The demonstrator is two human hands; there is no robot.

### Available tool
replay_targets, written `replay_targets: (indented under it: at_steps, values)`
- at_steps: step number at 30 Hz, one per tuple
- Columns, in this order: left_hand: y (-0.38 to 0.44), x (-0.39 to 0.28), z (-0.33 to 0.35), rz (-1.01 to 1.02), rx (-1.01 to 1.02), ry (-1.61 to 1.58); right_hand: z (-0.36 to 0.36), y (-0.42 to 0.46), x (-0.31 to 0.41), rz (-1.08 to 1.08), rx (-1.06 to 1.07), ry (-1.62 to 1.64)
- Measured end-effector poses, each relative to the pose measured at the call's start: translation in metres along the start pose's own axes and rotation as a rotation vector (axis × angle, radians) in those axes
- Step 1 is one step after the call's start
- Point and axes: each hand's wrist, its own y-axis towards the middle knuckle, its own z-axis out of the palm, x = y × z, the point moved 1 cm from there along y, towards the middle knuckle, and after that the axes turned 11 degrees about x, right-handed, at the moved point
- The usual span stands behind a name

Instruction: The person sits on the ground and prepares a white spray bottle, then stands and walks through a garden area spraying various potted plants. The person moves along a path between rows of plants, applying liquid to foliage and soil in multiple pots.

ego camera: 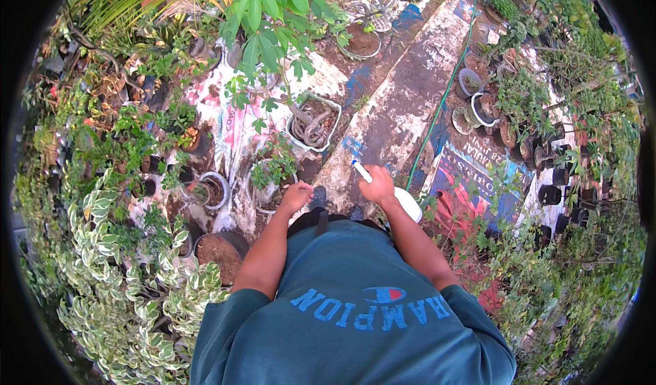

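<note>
My right hand (378,185) grips the white handle (363,171) of what looks like a plastic dipper, and the handle's far end is blue. Its round white bowl (409,204) shows beside my wrist, partly hidden by my forearm. In front of my waist, my left hand (298,196) is loosely curled, with nothing visible in it. Just to its left grows a leafy potted plant (274,172). Farther ahead stands a square pale pot (335,123) holding a plant with thick, twisted roots (312,126).
A stained concrete path (394,103) runs ahead from my feet, with a green hose (445,95) along its right side. Round pots (482,109) line the right. A printed banner (461,180) lies on the ground. Variegated shrubs (128,303) crowd the left.
</note>
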Motion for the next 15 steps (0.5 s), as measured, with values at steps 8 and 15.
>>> replay_targets:
  at_steps: [8,15]
  values:
    - [-0.012,-0.001,-0.004,-0.071,-0.021,-0.020,0.008,0.002,-0.033,-0.002,-0.053,-0.030]
    - [-0.008,-0.009,0.008,0.006,-0.004,0.011,-0.009,0.002,-0.016,-0.037,-0.153,-0.001]
